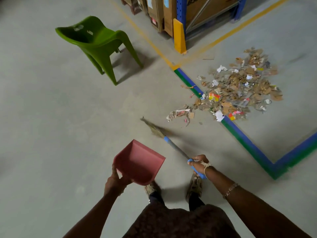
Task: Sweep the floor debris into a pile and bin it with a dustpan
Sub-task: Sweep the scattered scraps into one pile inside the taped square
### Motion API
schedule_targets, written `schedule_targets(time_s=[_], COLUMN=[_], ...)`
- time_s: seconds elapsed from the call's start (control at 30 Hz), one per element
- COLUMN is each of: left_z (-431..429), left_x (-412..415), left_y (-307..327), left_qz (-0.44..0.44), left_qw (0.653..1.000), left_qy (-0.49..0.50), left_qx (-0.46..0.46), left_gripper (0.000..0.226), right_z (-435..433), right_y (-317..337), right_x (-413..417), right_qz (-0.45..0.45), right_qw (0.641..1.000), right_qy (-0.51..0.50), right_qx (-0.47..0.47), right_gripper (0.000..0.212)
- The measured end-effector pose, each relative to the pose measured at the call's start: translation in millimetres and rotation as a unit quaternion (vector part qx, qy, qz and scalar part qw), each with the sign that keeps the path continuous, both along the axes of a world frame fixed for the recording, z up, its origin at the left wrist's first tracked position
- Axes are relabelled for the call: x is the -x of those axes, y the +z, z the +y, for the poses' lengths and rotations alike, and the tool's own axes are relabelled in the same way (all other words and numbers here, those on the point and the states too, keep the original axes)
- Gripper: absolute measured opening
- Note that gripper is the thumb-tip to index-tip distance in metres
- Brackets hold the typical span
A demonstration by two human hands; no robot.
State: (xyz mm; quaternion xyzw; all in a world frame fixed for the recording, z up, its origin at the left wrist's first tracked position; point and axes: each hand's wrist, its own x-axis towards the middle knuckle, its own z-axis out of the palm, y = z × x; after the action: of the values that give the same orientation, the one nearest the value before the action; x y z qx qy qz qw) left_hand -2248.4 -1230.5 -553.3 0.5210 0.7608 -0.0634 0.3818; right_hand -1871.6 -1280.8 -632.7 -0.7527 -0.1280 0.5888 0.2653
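The sweeping looks mostly done: the debris (pixel 240 90), torn cardboard, paper scraps and bits of wrapper, lies gathered in a loose pile on the floor (pixel 68 134), well ahead of the right grip and off to its right, spread across the blue-and-green floor stripe (pixel 243 136). A smaller straggling clump (pixel 180 115) sits apart from the main heap, just beyond the broom's bristle tip and nearer the grips, and probably needs one more stroke to join it.

The right hand (pixel 199 164) is the right grip, clamped around the blue end of the broom (pixel 164 137), whose shaft slants forward and left from it, with the bristles low over the floor and short of the debris. The left hand (pixel 115 182) is the left grip, closed on the rear edge of the pink dustpan (pixel 139 160), held up off the floor with its open mouth pointing ahead; the pan is empty.

What is left, by my reading: tidy the stray clump, set the pan down against the pile, brush the debris in, and carry it to a bin. No bin shows anywhere here. A green chair (pixel 96 43) stands well ahead of the left grip, clear of the work.
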Motion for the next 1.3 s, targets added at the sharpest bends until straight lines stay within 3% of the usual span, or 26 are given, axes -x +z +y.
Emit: schedule_targets(time_s=[0.13, 0.23, 0.37, 0.5, 0.67, 0.87, 1.07, 1.3], left_z=[-17.1, -32.5, -51.2, -66.0, -83.3, -116.9, -169.3, -206.7], left_x=[-25.0, -41.1, -52.0, -48.5, -40.6, -28.3, -21.5, -1.7], left_y=[3.1, 7.7, 8.2, 6.6, 4.0, -4.3, -14.0, -20.9], left_qz=[-0.020, -0.025, -0.040, -0.047, -0.048, -0.042, -0.052, -0.065], left_qw=[0.999, 0.998, 0.998, 0.998, 0.997, 0.998, 0.997, 0.994], left_qy=[0.046, 0.054, 0.048, 0.050, 0.052, 0.044, 0.060, 0.089], left_qx=[-0.008, -0.007, -0.007, -0.009, -0.011, -0.008, -0.007, -0.008], left_gripper=[0.122, 0.121, 0.119, 0.120, 0.116, 0.117, 0.119, 0.115], right_z=[0.9, 1.8, 10.6, 10.0, -28.7, -87.2, -120.9, -138.7], right_y=[-19.4, -34.8, -47.4, -50.4, -35.2, -5.3, 15.8, 19.3], right_x=[-23.2, -54.8, -108.6, -145.1, -131.2, -91.3, -42.7, -38.1], right_qz=[-0.022, -0.048, -0.094, -0.125, -0.128, -0.065, 0.016, -0.008], right_qw=[0.999, 0.995, 0.989, 0.982, 0.973, 0.988, 0.999, 0.999], right_qy=[-0.022, -0.084, -0.115, -0.136, -0.181, -0.109, -0.035, -0.032], right_qx=[0.010, 0.010, -0.020, -0.027, -0.057, -0.084, -0.039, -0.003], right_gripper=[0.006, 0.032, 0.006, 0.007, 0.010, 0.019, 0.015, 0.022])
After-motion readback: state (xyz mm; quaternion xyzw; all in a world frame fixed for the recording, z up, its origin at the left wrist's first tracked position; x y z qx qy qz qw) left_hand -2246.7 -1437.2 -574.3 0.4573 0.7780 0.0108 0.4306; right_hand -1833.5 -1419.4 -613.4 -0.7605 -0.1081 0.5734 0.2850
